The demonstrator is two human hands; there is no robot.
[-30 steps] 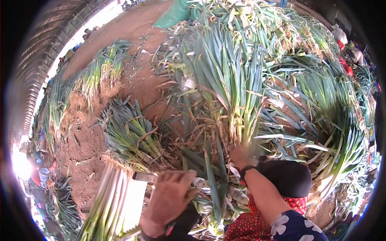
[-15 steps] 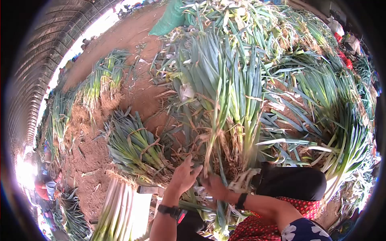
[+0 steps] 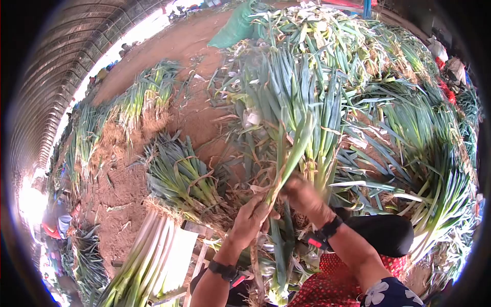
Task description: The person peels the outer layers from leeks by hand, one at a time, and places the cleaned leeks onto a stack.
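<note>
My left hand [image 3: 251, 219] is closed round a leek [image 3: 296, 156], low in the middle of the view. Its green leaves point up and away, and a pale stalk hangs below the hand toward my lap. Close beside it on the right, my right hand [image 3: 307, 200] is smeared by motion at the leek's leaves, so its grip does not show. Beyond both hands stands a tall bunch of leeks [image 3: 323, 128], leaves upward. Trimmed leeks with long white stalks [image 3: 153, 245] lie at lower left beside a white board [image 3: 179, 261].
A bundle of leeks with roots [image 3: 184, 176] lies left of my hands, and more bundles [image 3: 146, 100] lie on the bare soil [image 3: 120, 184]. A heap of leek leaves [image 3: 327, 38] rises at the back by a green sack [image 3: 232, 28]. Leeks [image 3: 434, 189] also lie at right.
My left hand has closed on a leek and moved slightly right. The right hand has moved up and right, and the leek's leaves now lean to the right.
</note>
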